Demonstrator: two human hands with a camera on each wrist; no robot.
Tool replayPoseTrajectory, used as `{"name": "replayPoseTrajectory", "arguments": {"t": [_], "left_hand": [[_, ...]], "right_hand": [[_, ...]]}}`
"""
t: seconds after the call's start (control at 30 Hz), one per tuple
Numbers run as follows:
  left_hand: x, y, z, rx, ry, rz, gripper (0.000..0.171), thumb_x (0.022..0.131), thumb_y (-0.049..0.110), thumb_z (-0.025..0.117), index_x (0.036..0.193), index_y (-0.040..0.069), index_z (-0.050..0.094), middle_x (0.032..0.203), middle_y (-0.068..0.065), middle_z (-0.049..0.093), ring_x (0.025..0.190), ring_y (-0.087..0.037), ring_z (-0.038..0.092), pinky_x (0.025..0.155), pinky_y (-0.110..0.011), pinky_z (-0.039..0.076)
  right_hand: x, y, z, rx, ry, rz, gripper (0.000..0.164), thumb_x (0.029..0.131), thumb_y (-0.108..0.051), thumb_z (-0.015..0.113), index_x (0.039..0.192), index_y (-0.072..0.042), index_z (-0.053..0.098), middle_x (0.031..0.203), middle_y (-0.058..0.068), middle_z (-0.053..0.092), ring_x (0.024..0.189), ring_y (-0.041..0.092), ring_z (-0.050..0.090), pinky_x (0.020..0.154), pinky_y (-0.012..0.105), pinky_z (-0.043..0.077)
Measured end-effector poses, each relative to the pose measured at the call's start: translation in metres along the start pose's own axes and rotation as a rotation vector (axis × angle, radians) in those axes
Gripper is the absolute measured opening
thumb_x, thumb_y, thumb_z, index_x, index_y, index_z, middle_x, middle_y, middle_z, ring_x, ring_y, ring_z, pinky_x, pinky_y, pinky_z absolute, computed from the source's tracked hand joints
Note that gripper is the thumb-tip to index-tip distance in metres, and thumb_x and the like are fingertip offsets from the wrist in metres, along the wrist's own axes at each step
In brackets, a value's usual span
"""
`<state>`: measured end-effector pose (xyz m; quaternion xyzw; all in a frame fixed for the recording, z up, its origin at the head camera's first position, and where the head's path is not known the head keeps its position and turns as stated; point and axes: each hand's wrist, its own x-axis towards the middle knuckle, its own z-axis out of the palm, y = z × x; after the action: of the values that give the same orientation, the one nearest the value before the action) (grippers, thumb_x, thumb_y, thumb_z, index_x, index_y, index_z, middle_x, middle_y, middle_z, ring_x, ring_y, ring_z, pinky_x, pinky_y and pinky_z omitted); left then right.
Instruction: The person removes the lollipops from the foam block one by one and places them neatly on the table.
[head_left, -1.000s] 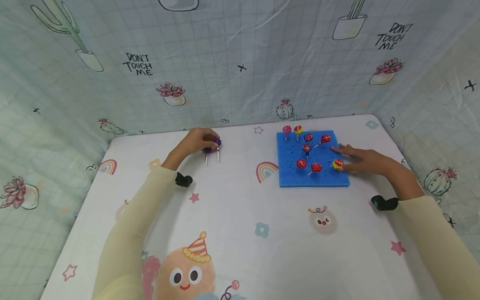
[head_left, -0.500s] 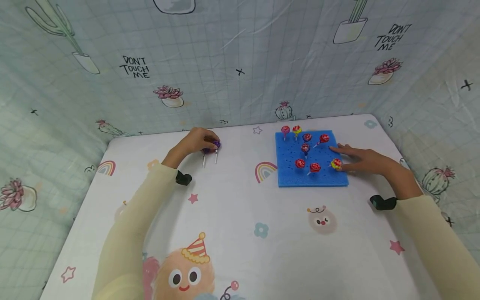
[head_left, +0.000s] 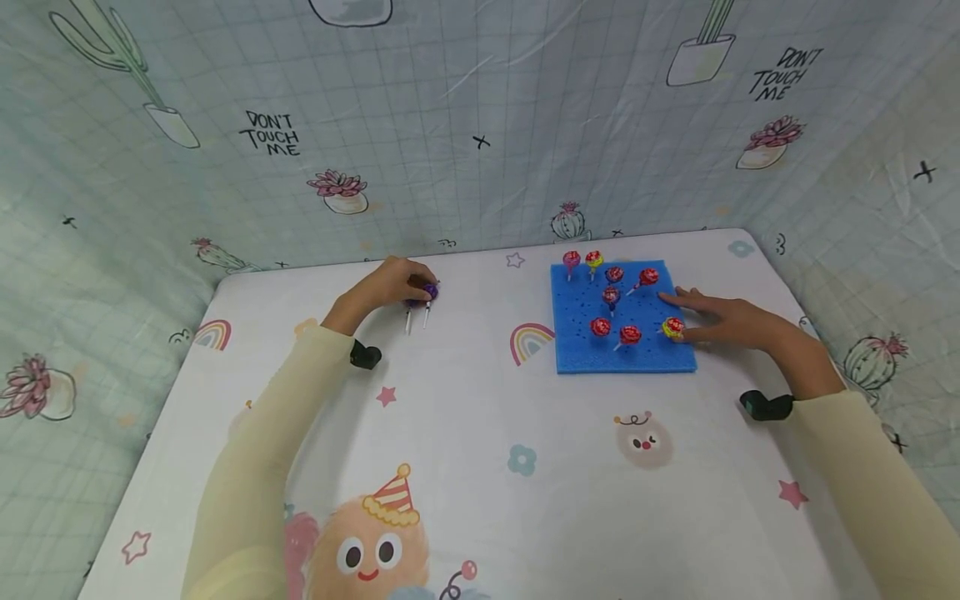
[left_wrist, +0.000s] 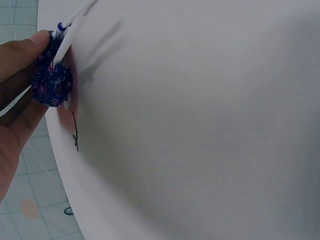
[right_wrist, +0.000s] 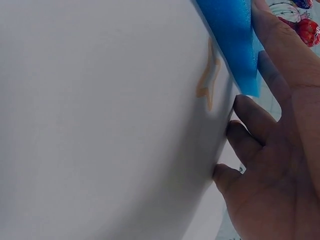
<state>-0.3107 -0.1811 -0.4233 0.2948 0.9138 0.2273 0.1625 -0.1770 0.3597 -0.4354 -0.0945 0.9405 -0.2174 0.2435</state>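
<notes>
Near the table's back left, my left hand [head_left: 386,283] pinches a purple-wrapped lollipop [head_left: 431,291] with a white stick. A second lollipop [left_wrist: 52,86], also dark purple and blue, sits right beside it, its head partly under the hand in the head view. Across the table, my right hand [head_left: 731,321] rests with spread fingers at the right edge of a blue foam board [head_left: 577,354]. Its thumb lies close to a red-and-yellow lollipop [head_left: 672,327]; whether they touch I cannot tell. Several other lollipops, such as a red one [head_left: 630,335], stand in the board, some tilted.
The white table [head_left: 480,400] carries printed cartoon figures, stars and rainbows. A patterned cloth [head_left: 420,100] hangs behind it and at both sides. Small holes dot the board between the lollipops. A dark wrist camera [head_left: 366,356] sits below the left hand.
The purple lollipop in my left fingers has shifted slightly left and toward me, its stick now leaning. My right hand and the board stay in place.
</notes>
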Motion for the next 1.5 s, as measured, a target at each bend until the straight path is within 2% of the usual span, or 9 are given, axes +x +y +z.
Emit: {"name": "replayPoseTrajectory", "arguments": {"t": [0.17, 0.33, 0.5, 0.7, 0.83, 1.07, 1.27, 1.5], "left_hand": [[-0.003, 0.000, 0.002, -0.027, 0.020, -0.003, 0.029, 0.099, 0.011, 0.067, 0.126, 0.000, 0.069, 0.125, -0.017, 0.068, 0.113, -0.029, 0.063, 0.100, -0.046, 0.050], [-0.008, 0.010, 0.003, -0.088, 0.088, 0.005, 0.029, 0.102, 0.010, 0.061, 0.127, -0.003, 0.067, 0.124, -0.019, 0.068, 0.112, -0.031, 0.066, 0.099, -0.046, 0.052], [-0.010, 0.037, 0.007, -0.164, 0.165, 0.060, 0.030, 0.103, 0.009, 0.059, 0.129, -0.004, 0.065, 0.127, -0.021, 0.067, 0.111, -0.031, 0.066, 0.098, -0.044, 0.053], [-0.005, 0.076, 0.024, -0.240, 0.215, 0.191, 0.026, 0.102, 0.005, 0.060, 0.126, -0.001, 0.068, 0.125, -0.018, 0.068, 0.113, -0.024, 0.066, 0.100, -0.034, 0.053], [0.003, 0.099, 0.044, -0.289, 0.195, 0.250, 0.027, 0.102, 0.004, 0.061, 0.127, -0.001, 0.067, 0.125, -0.017, 0.068, 0.113, -0.022, 0.066, 0.101, -0.030, 0.053], [0.024, 0.127, 0.078, -0.348, 0.151, 0.326, 0.031, 0.104, 0.008, 0.058, 0.133, -0.002, 0.063, 0.130, -0.018, 0.066, 0.116, -0.019, 0.066, 0.102, -0.024, 0.051], [0.038, 0.142, 0.091, -0.388, 0.141, 0.338, 0.034, 0.106, 0.010, 0.056, 0.138, -0.001, 0.058, 0.134, -0.017, 0.064, 0.121, -0.018, 0.064, 0.102, -0.022, 0.049], [0.051, 0.149, 0.097, -0.402, 0.137, 0.362, 0.036, 0.106, 0.014, 0.056, 0.139, -0.001, 0.057, 0.136, -0.013, 0.064, 0.124, -0.016, 0.062, 0.103, -0.020, 0.048]], "right_hand": [[-0.001, -0.001, -0.002, 0.003, 0.004, -0.011, 0.087, 0.094, -0.050, 0.069, 0.161, -0.013, 0.028, 0.164, 0.029, 0.013, 0.149, 0.055, 0.006, 0.109, 0.081, 0.011], [-0.001, -0.002, -0.002, 0.000, 0.005, -0.005, 0.088, 0.093, -0.051, 0.069, 0.161, -0.013, 0.027, 0.164, 0.029, 0.013, 0.149, 0.055, 0.005, 0.109, 0.081, 0.011], [-0.001, 0.000, -0.003, -0.003, 0.007, -0.010, 0.087, 0.094, -0.049, 0.069, 0.161, -0.013, 0.027, 0.164, 0.029, 0.013, 0.149, 0.054, 0.005, 0.109, 0.081, 0.011], [0.000, -0.001, -0.004, -0.002, 0.000, -0.026, 0.087, 0.094, -0.049, 0.069, 0.161, -0.012, 0.027, 0.164, 0.030, 0.013, 0.149, 0.055, 0.005, 0.109, 0.081, 0.010], [-0.001, -0.001, -0.002, 0.005, -0.003, -0.020, 0.088, 0.094, -0.049, 0.069, 0.161, -0.012, 0.027, 0.164, 0.030, 0.013, 0.149, 0.056, 0.006, 0.109, 0.081, 0.011], [-0.004, 0.002, 0.001, -0.013, -0.003, 0.017, 0.090, 0.093, -0.051, 0.068, 0.161, -0.013, 0.024, 0.164, 0.029, 0.012, 0.148, 0.057, 0.006, 0.107, 0.082, 0.012], [-0.002, 0.003, 0.001, -0.009, -0.004, 0.017, 0.090, 0.093, -0.053, 0.067, 0.162, -0.014, 0.023, 0.165, 0.028, 0.010, 0.148, 0.057, 0.003, 0.108, 0.082, 0.010], [0.004, 0.002, 0.002, -0.005, -0.012, 0.003, 0.089, 0.094, -0.052, 0.067, 0.162, -0.015, 0.023, 0.165, 0.028, 0.010, 0.149, 0.056, 0.002, 0.108, 0.082, 0.009]]}}
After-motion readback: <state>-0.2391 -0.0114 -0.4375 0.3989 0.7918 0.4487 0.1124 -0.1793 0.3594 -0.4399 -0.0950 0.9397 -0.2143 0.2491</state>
